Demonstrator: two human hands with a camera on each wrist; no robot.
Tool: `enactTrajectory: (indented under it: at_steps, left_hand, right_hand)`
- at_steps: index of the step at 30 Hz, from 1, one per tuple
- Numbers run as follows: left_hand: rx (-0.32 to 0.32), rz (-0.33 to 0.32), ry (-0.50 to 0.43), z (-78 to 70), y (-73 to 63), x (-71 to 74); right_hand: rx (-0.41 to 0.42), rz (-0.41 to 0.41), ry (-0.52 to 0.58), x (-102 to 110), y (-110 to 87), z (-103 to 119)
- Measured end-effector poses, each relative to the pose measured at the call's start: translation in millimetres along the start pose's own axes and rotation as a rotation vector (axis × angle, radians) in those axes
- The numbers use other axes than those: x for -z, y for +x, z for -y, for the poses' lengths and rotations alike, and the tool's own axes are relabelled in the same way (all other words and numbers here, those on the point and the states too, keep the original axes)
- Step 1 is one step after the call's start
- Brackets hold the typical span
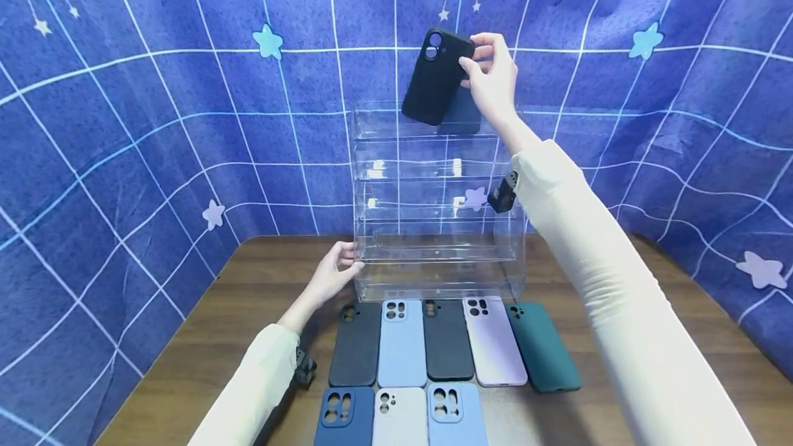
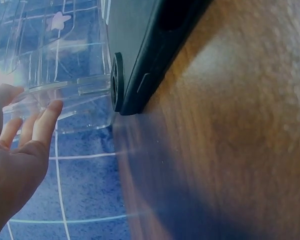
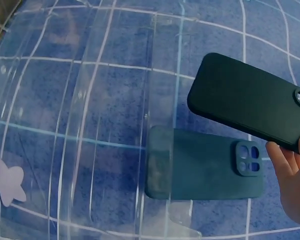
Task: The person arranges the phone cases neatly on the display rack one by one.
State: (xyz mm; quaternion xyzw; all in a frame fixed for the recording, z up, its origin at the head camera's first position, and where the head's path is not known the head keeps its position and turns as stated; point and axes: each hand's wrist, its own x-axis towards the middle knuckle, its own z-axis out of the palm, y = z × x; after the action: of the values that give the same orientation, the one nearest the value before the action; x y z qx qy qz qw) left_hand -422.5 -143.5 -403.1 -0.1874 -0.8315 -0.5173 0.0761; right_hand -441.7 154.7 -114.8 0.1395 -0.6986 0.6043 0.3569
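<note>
The right hand (image 1: 494, 81) is appearing at 1 o'clock from the centre of the clear plastic tiered rack (image 1: 436, 253), its thumb and fingers clamping the edge of a matte black, round-cornered phone case (image 1: 435, 81). This case is hanging tilted at 12 o'clock over the rack's top tier, its camera end pointing up; whether its lower end is touching the rack cannot be told. At 5 o'clock from it, a dark teal-blue rectangular phone case (image 1: 463, 115) is standing in the top tier, its lower end showing through a clear strip. The left hand (image 1: 333, 274) is gripping the rack's side at 8 o'clock, thumb and fingers bearing on the clear plastic. The rack is standing on a brown wood-grain desk (image 1: 248, 294) before a blue gridded cloth (image 1: 303, 157). At 6 o'clock from the rack, further cases are lying in two rows: charcoal (image 1: 355, 346), light blue (image 1: 403, 353), black (image 1: 449, 349), lilac (image 1: 497, 349) and dark green (image 1: 545, 349) nearer it; navy (image 1: 343, 436), whitish (image 1: 400, 429) and light blue (image 1: 458, 433) beyond.
</note>
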Motion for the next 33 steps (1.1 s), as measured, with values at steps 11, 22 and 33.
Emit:
enactTrajectory:
  at_steps: [11,22,33]
  left_hand:
    - [0.009,0.033,0.0,-30.8,-9.2,4.5]
    - [-0.006,-0.013,0.04,-3.6,-0.2,1.5]
    - [-0.015,-0.003,-0.005,-15.1,-8.3,-0.5]
  right_hand:
    - [0.026,-0.024,-0.032,-25.2,25.5,-28.2]
    - [0.04,-0.025,-0.108,-39.3,35.7,-40.2]
    - [-0.033,-0.035,-0.037,-53.3,42.8,-50.3]
